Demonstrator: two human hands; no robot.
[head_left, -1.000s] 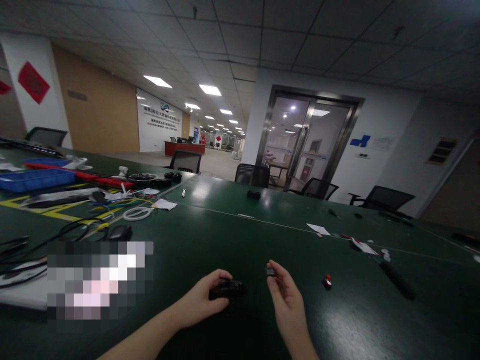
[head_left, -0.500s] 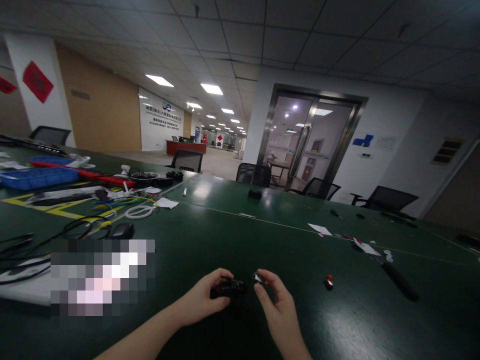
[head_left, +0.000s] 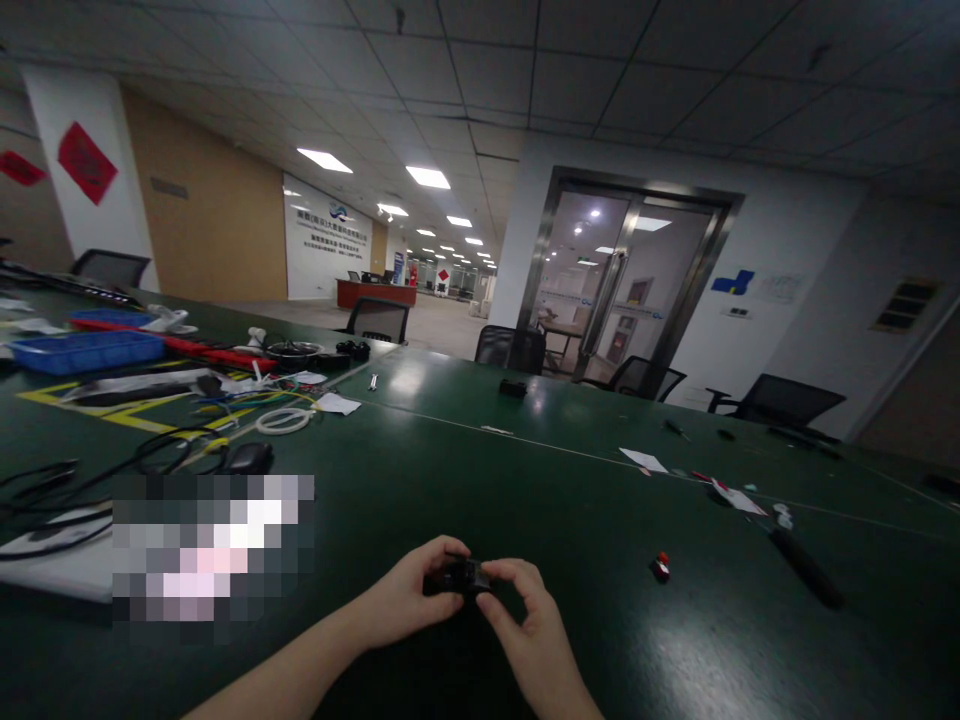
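My left hand (head_left: 397,600) grips a small black device (head_left: 456,577) between thumb and fingers, just above the dark green table (head_left: 420,490). At the device's right end, the thumb and fingertips of my right hand (head_left: 529,610) are closed. The small piece they were pinching is mostly hidden now, dark and pressed close against the device; I cannot tell whether it sits in it. To the right, a small red and white object (head_left: 661,568) lies on the table.
A black-handled tool (head_left: 806,568) and white paper (head_left: 643,460) lie on the right. On the left are a computer mouse (head_left: 249,458), a coiled white cable (head_left: 283,421), tangled wires and a blue tray (head_left: 90,352). Farther off sit a small wrench (head_left: 373,382) and a black box (head_left: 513,387).
My right hand has moved left, bringing the small piece from a gap away up to the right end of the black device. My left hand keeps its hold, almost still.
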